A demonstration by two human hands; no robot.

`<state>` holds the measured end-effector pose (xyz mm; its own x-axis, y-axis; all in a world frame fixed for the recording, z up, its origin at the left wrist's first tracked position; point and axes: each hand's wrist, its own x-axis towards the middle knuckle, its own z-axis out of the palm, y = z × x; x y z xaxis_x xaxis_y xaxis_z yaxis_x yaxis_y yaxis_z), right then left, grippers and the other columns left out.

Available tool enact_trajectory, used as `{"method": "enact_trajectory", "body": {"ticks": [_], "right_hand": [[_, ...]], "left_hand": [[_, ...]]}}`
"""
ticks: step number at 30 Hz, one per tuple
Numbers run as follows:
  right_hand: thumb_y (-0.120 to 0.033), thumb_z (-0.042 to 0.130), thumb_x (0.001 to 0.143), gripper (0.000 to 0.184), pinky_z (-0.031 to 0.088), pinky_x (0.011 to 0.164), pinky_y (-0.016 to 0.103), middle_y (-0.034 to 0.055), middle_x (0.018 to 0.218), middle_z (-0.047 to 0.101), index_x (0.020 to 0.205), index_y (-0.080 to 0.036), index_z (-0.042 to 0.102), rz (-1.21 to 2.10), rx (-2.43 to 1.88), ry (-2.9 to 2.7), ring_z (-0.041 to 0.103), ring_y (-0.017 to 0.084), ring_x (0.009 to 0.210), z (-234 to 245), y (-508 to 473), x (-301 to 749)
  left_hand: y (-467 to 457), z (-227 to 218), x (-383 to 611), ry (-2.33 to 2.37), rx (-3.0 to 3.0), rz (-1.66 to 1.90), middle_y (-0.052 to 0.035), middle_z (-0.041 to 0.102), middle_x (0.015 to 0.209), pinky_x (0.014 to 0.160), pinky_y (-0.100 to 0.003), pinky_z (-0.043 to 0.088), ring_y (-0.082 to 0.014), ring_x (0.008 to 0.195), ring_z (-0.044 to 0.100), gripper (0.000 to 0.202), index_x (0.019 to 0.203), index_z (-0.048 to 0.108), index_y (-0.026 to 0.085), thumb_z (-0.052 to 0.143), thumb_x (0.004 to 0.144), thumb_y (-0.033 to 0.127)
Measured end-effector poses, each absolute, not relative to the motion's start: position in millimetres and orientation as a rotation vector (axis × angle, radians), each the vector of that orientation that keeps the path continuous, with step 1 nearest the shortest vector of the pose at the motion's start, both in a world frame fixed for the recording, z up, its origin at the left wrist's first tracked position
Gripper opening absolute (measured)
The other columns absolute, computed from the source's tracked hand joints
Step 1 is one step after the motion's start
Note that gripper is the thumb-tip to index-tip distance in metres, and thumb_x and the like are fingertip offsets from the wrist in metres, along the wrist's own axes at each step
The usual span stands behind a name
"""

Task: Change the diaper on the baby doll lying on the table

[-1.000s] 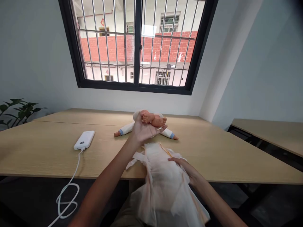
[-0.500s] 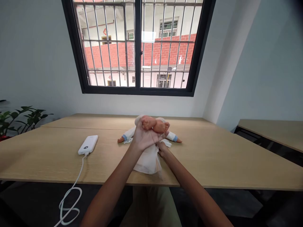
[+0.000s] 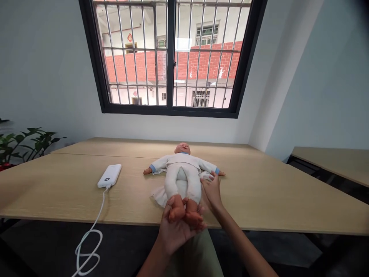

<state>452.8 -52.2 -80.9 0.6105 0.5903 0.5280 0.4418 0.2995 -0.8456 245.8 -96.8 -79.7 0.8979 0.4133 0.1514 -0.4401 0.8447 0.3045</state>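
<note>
A baby doll (image 3: pixel 181 161) in a white outfit with blue cuffs lies on its back on the table, head toward the window, arms spread wide. My left hand (image 3: pixel 177 231) is cupped under its bare feet at the table's front edge, thumb and fingers around the ankles. Beside the doll's hip, on the right, is my right hand (image 3: pixel 212 192), its fingers apart and somewhat blurred, close to the white cloth. Thin white cloth (image 3: pixel 160 196) lies under the doll and sticks out on both sides; its middle is hidden.
The wooden table (image 3: pixel 259 192) stands against the wall under a barred window (image 3: pixel 170 109). A white power bank (image 3: pixel 109 176) lies at the left, its white cable (image 3: pixel 99 215) hanging over the front edge. A plant (image 3: pixel 25 144) is at far left, another table (image 3: pixel 334 163) at right.
The doll's legs, which were raised and folded back, have come down toward me with my left hand at the feet. My right hand has moved from under the doll to its right side.
</note>
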Motion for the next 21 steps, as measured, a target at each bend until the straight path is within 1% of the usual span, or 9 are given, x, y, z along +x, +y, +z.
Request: {"method": "enact_trajectory", "body": {"ticks": [2,4,5,7,10,14,17,19,21], "right_hand": [[-0.039,0.054,0.087,0.05,0.046,0.1,0.034,0.0154,0.133,0.047,0.129,-0.012,0.047,0.062,-1.235,-0.988,0.05,0.019,0.121,-66.1,-72.7,445.4],[-0.035,0.049,0.092,0.029,0.042,0.105,0.033,0.0093,0.121,0.057,0.111,-0.016,0.061,-0.001,-1.132,-1.247,0.053,0.017,0.117,-47.1,-91.5,434.2],[-0.032,0.046,0.094,0.025,0.042,0.104,0.033,0.0076,0.116,0.06,0.104,-0.017,0.064,-0.009,-1.089,-1.397,0.055,0.016,0.114,-37.8,-98.6,428.7],[-0.028,0.04,0.097,0.027,0.044,0.098,0.03,0.0054,0.11,0.063,0.104,-0.019,0.064,0.037,-1.062,-1.652,0.058,0.015,0.107,-23.5,-106.5,420.0],[-0.026,0.035,0.099,0.03,0.046,0.091,0.03,0.0041,0.109,0.064,0.112,-0.018,0.061,0.164,-1.146,-1.879,0.059,0.014,0.1,-17.0,-105.1,412.9],[-0.026,0.035,0.1,0.03,0.044,0.095,0.033,0.0054,0.109,0.064,0.109,-0.014,0.061,0.125,-1.229,-2.051,0.058,0.016,0.103,-28.4,-96.8,411.7],[-0.026,0.036,0.1,0.029,0.042,0.097,0.035,0.0058,0.107,0.064,0.108,-0.015,0.061,0.022,-1.281,-2.077,0.057,0.017,0.104,-36.7,-95.3,415.3],[-0.028,0.036,0.1,0.029,0.042,0.094,0.033,0.0062,0.106,0.063,0.106,-0.016,0.061,-0.002,-1.29,-2.066,0.057,0.017,0.102,-38.6,-96.4,418.7],[-0.029,0.035,0.101,0.03,0.042,0.09,0.032,0.0069,0.102,0.063,0.102,-0.014,0.061,-0.027,-1.307,-2.078,0.057,0.016,0.097,-38.5,-98.4,422.7]], "left_hand": [[-91.3,-76.9,248.6,-0.084,0.329,0.443,-0.0155,0.054,0.131,0.105,-0.049,0.032,-0.0291,0.123,0.049,0.036,0.101,0.072,0.02,0.066,0.081,0.049],[-85.7,-71.5,250.6,-0.068,0.331,0.426,-0.0174,0.054,0.128,0.098,-0.045,0.038,-0.0282,0.114,0.054,0.037,0.099,0.072,0.019,0.061,0.083,0.051],[-83.6,-68.4,250.9,-0.051,0.338,0.422,-0.0183,0.056,0.125,0.095,-0.044,0.041,-0.0282,0.111,0.056,0.04,0.098,0.072,0.018,0.057,0.086,0.053],[-82.0,-62.5,249.7,0.006,0.344,0.429,-0.0197,0.059,0.116,0.089,-0.044,0.043,-0.0299,0.107,0.058,0.048,0.095,0.071,0.016,0.045,0.091,0.056],[-88.1,-54.7,243.1,0.128,0.302,0.465,-0.0185,0.063,0.108,0.09,-0.049,0.043,-0.0322,0.105,0.059,0.058,0.094,0.069,0.015,0.035,0.093,0.061],[-105.9,-43.1,228.4,0.324,0.262,0.568,-0.0165,0.064,0.107,0.092,-0.055,0.042,-0.0334,0.096,0.062,0.059,0.104,0.065,0.014,0.037,0.092,0.064],[-117.2,-35.3,214.7,0.423,0.227,0.642,-0.0184,0.062,0.113,0.096,-0.057,0.042,-0.0343,0.102,0.061,0.062,0.111,0.06,0.01,0.038,0.092,0.065],[-119.9,-34.3,204.3,0.46,0.236,0.688,-0.0201,0.06,0.118,0.1,-0.055,0.042,-0.0331,0.109,0.059,0.057,0.112,0.058,0.007,0.041,0.094,0.058],[-116.7,-37.8,192.9,0.519,0.365,0.805,-0.0187,0.062,0.112,0.1,-0.047,0.044,-0.0301,0.109,0.06,0.036,0.103,0.059,0.007,0.058,0.09,0.04]]}}
